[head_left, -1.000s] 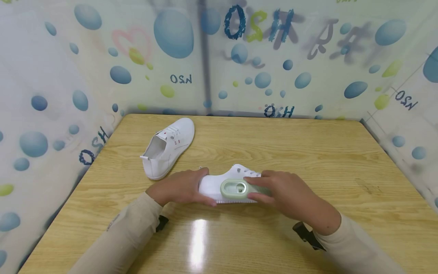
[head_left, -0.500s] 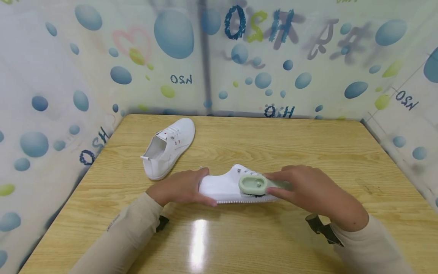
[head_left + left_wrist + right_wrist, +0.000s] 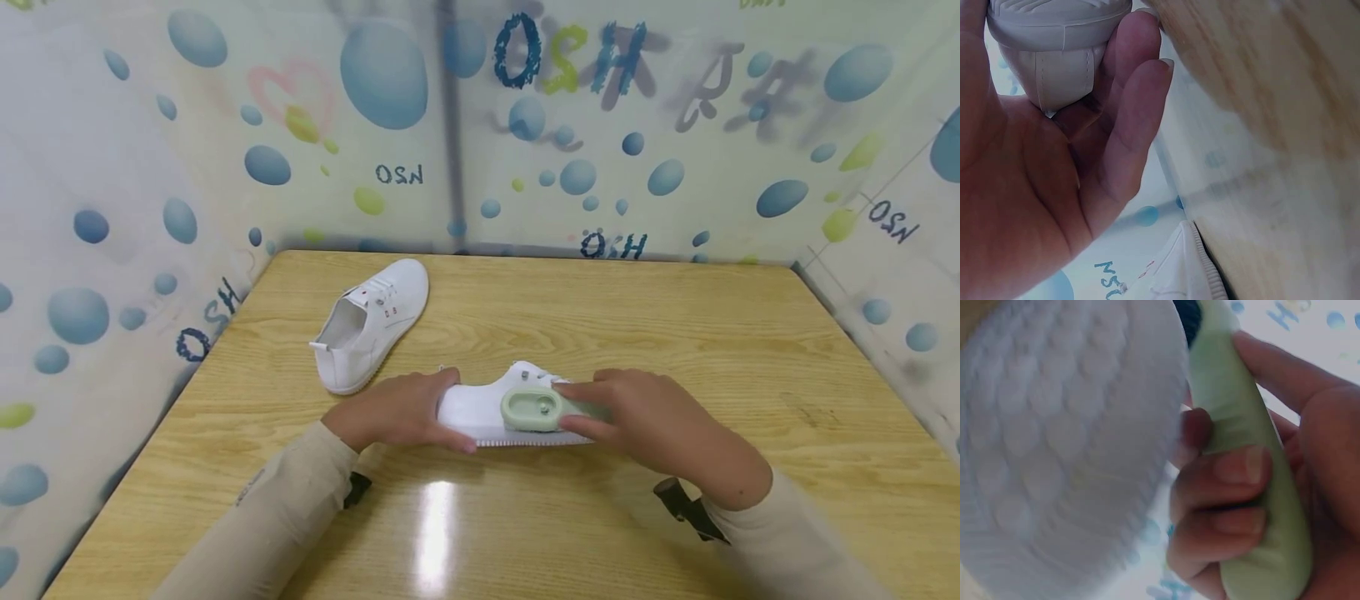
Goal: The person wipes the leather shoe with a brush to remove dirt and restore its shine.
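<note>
A white shoe (image 3: 467,410) is held on its side at the middle of the table, toe pointing right. My left hand (image 3: 401,408) grips its heel, thumb along the near side; in the left wrist view the heel (image 3: 1060,69) sits between thumb and curled fingers. In my right hand (image 3: 652,425) is a light green brush (image 3: 528,408), its oval head against the shoe's side below the laces. The right wrist view shows fingers wrapped round the brush handle (image 3: 1250,462), dark bristles at the head, and the bumpy white sole (image 3: 1054,425). My right hand hides the toe in the head view.
A second white shoe (image 3: 375,325) stands upright at the back left of the wooden table (image 3: 675,317), its opening toward the near left. Printed sheeting with blue dots (image 3: 382,75) walls the table at the back and sides.
My right hand slid the brush right toward the toe, then part of the way back left along the shoe's side. The left hand and both shoes stay in place.
</note>
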Tool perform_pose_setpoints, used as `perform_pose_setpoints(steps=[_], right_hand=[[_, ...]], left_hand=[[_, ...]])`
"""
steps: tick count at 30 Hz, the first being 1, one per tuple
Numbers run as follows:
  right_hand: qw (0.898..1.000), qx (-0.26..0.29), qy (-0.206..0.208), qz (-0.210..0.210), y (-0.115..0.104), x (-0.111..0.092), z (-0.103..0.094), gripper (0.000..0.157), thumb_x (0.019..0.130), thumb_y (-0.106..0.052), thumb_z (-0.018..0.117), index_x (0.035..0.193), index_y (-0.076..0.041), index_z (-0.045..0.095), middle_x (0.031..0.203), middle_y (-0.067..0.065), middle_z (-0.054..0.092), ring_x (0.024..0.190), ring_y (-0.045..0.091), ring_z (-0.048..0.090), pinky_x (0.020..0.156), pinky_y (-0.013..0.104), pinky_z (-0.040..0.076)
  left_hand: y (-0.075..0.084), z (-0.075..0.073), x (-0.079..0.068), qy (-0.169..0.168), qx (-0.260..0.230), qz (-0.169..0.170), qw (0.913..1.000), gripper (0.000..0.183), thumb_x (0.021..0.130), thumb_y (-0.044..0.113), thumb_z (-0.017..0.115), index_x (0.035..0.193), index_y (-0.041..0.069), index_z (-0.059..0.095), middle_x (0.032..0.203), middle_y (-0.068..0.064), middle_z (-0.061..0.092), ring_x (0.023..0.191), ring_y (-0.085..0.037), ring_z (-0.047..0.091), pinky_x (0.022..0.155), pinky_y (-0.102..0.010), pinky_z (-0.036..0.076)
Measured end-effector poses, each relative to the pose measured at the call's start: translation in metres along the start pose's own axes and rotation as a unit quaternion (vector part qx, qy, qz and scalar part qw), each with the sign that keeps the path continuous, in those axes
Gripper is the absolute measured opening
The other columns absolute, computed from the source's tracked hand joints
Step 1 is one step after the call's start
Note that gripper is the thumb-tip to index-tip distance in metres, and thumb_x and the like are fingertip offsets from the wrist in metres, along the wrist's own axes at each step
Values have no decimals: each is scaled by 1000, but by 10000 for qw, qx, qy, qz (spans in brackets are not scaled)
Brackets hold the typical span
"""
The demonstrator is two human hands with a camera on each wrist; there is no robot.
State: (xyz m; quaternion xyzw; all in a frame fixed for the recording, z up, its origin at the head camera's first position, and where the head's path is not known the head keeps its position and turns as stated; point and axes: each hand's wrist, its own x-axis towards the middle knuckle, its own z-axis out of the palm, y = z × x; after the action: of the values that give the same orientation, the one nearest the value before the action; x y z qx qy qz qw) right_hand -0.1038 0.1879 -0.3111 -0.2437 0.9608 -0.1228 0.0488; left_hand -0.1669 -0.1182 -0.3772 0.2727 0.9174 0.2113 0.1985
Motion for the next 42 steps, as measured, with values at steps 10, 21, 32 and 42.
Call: perform_pose_setpoints(steps=[10, 21, 32, 42], right_hand=[[9998, 133, -47, 135, 7, -6, -12, 42, 94, -51, 63, 130, -29, 67, 78, -9, 57, 62, 8, 43, 55, 27, 37], [9989, -168, 331, -279, -9, 4, 11, 41, 95, -47, 63, 130, -26, 68, 85, -3, 64, 62, 6, 45, 54, 24, 39], [9993, 212, -205, 211, 4, -5, -8, 46, 95, -53, 61, 132, -25, 66, 88, -6, 65, 68, 7, 51, 60, 29, 42], [9988, -38, 415, -265, -11, 4, 13, 42, 94, -49, 64, 129, -27, 68, 79, -4, 61, 59, 7, 43, 53, 24, 37]], left_hand=[[-1, 0, 0, 18, -9, -47, 10000, 73, 67, 72, 78, 110, 21, 49, 82, 4, 62, 70, -13, 58, 61, -32, 46], [0, 0, 0, 9, -31, 10, 10000, 72, 67, 71, 78, 109, 21, 49, 81, 5, 62, 68, -13, 58, 60, -31, 46], [1, 0, 0, 10, -23, 2, 10000, 72, 67, 72, 78, 109, 21, 49, 82, 5, 62, 69, -13, 58, 60, -31, 46], [0, 0, 0, 23, -44, 33, 10000, 71, 67, 70, 79, 110, 21, 49, 81, 5, 62, 68, -13, 58, 60, -31, 46]])
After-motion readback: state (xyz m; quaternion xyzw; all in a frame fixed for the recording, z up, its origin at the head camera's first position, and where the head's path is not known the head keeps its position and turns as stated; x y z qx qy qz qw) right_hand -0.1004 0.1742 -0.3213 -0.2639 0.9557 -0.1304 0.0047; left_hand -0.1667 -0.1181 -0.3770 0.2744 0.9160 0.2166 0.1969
